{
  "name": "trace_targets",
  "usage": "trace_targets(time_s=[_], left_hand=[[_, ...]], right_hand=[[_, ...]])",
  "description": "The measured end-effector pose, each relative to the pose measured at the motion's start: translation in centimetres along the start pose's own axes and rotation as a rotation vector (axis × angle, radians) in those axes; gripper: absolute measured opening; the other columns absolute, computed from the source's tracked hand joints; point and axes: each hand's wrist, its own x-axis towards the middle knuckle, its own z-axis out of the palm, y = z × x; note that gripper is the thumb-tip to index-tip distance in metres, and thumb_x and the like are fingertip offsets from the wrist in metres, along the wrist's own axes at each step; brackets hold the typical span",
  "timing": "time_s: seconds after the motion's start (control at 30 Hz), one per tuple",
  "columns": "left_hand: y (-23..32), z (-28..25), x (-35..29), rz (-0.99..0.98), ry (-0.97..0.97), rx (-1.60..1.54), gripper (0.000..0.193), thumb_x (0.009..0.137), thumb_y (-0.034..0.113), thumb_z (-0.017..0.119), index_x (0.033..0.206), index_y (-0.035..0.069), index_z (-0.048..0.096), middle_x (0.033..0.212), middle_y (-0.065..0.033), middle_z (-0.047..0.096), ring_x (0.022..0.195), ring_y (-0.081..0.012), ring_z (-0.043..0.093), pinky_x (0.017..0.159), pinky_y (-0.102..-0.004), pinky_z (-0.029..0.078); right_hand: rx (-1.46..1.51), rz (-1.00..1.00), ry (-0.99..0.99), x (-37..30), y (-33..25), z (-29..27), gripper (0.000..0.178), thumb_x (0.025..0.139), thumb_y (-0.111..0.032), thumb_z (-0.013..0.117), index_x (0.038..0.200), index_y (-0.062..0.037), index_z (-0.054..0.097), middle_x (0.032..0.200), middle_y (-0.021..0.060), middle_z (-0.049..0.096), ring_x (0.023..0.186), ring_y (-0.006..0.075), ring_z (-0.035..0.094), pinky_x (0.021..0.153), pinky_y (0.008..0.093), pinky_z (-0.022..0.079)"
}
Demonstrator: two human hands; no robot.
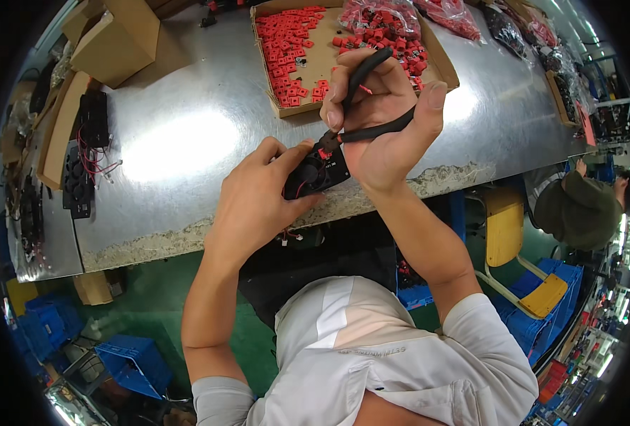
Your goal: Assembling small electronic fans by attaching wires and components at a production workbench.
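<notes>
My left hand [247, 195] grips a black panel with a small fan [308, 176] near the table's front edge, its fingers along the far side and thumb along the near side. A small red part [324, 153] sits at the panel's far edge. My right hand [389, 153] holds pliers with black handles [380, 130], which are spread apart. One handle lies across the palm, the other against the fingers. The dark jaws [328, 144] are at the red part; whether they clamp it cannot be made out. Thin wires [290, 235] hang below the left hand.
A shallow cardboard tray [365, 108] holds many red parts and a clear bag of more. At left stand an open carton [120, 46] and black fan panels [79, 177] with red wires. A yellow chair [506, 227] and another person [583, 206] are at right.
</notes>
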Motion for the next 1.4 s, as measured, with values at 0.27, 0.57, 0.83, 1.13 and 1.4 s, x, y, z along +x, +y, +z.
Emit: trace_targets(time_s=[0.27,0.57,0.83,1.13,1.4], left_hand=[[-0.1,0.0,0.0,0.008,0.002,0.011,0.064,0.071,0.025,0.082,0.129,0.01,0.061,0.098,-0.011,0.058,0.087,-0.0313,0.062,0.076,-0.0405,0.051],[0.1,0.1,0.1,0.016,0.014,0.033,0.062,0.07,0.024,0.082,0.128,0.009,0.061,0.097,-0.0115,0.058,0.086,-0.0324,0.062,0.075,-0.0418,0.051],[0.2,0.3,-0.1,0.036,0.037,0.073,0.062,0.071,0.023,0.081,0.128,0.01,0.061,0.097,-0.0107,0.058,0.087,-0.0318,0.062,0.075,-0.0415,0.051],[0.0,0.2,0.0,0.015,0.023,0.049,0.064,0.07,0.024,0.082,0.128,0.01,0.061,0.098,-0.0102,0.057,0.088,-0.0311,0.062,0.075,-0.0416,0.051],[-0.5,-0.3,0.6,-0.005,-0.028,-0.025,0.065,0.069,0.026,0.082,0.128,0.01,0.062,0.098,-0.0099,0.058,0.086,-0.0302,0.063,0.076,-0.0404,0.051]], right_hand=[[-0.048,-0.007,0.014,-0.1,0.1,0.1,0.092,0.086,-0.082,0.029,0.111,0.0022,0.057,0.08,0.0115,0.055,0.064,0.02,0.05,0.059,0.0303,0.04],[-0.104,-0.051,0.046,-0.1,0.2,0.3,0.092,0.087,-0.081,0.028,0.112,0.0029,0.056,0.08,0.0111,0.055,0.064,0.0199,0.051,0.059,0.031,0.04],[0.003,-0.02,0.012,0.2,-0.7,0.5,0.093,0.087,-0.082,0.026,0.112,0.0029,0.057,0.079,0.0112,0.056,0.064,0.0197,0.051,0.059,0.0312,0.039],[-0.046,0.011,0.052,0.2,0.0,0.3,0.093,0.086,-0.082,0.028,0.11,0.0025,0.057,0.078,0.0114,0.054,0.063,0.0195,0.049,0.058,0.0309,0.04],[0.018,-0.059,-0.037,0.2,0.3,0.6,0.072,0.097,-0.066,0.034,0.11,0.0016,0.055,0.08,0.0047,0.055,0.063,0.0104,0.049,0.058,0.0244,0.04]])
